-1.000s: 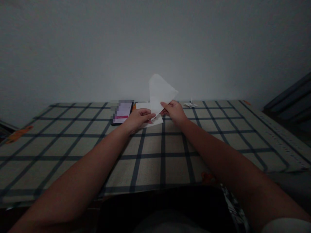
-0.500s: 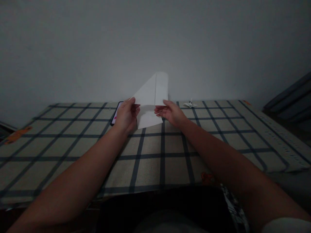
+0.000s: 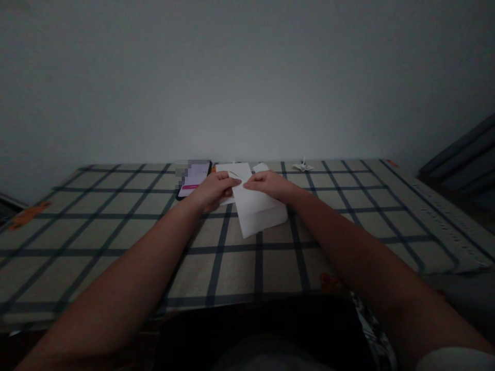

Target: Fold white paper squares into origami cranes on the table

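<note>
A sheet of white paper (image 3: 261,211) is pinched between my two hands, its lower end tilted toward me above the tablecloth. My left hand (image 3: 216,189) is closed at the paper's left edge, thumb on top. Close beside it, my right hand (image 3: 270,184) grips the upper part with thumb and fingers. More white paper (image 3: 237,168) shows just beyond the hands; whether it belongs to the same sheet I cannot tell. To the left of my left hand lies a phone (image 3: 195,178) with a lit screen, partly blurred.
A checked cloth (image 3: 127,226) covers the table, which meets a plain wall (image 3: 247,77) at the back. A small folded paper figure (image 3: 303,166) stands at the back, right of my hands. An orange patch (image 3: 29,214) marks the cloth's far left.
The paper, raised upright before, has come down and tilted toward me. My hands have drawn closer together. More of the phone's screen is visible.
</note>
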Tool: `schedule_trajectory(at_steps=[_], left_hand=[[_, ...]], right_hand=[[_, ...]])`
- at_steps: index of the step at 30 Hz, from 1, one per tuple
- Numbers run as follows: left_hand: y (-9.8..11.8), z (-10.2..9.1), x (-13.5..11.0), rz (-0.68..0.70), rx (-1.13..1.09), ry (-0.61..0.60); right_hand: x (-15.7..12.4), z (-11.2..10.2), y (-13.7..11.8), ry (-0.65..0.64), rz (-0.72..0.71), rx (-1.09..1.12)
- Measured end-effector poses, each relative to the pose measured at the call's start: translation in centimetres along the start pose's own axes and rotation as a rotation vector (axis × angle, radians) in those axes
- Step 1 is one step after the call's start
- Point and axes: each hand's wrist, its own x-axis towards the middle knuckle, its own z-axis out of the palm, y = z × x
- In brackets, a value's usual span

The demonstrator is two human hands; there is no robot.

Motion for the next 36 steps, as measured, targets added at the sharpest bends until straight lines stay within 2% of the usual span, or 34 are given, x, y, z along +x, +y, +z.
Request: schedule_trajectory(at_steps=[4,7,11,16,23,31,36], left_hand=[[-0.4,0.0,0.3,0.049,-0.030,0.111],[-0.6,0.1,0.5,0.091,0.043,0.158],[-0.7,0.3,0.4,0.194,0.210,0.222],[-0.3,0.4,-0.1,0.215,0.411,0.123],[0.1,0.6,-0.6,0.123,0.435,0.050],[-0.2,0.2,-0.6,0.111,0.463,-0.039],[-0.3,0.3,-0.4,0.140,0.486,-0.037]], right_hand=[[0.1,0.7,0.2,0.118,-0.107,-0.088],[0.5,0.8,0.6,0.205,-0.102,-0.078],[1.0,1.0,0.7,0.235,-0.063,0.024],[1.3,1.0,0.6,0.245,-0.023,0.219],[1.0,1.1,0.3,0.225,0.001,0.216],[0.9,1.2,0.1,0.251,-0.031,0.228],[1.3,1.1,0.5,0.255,-0.084,0.208]])
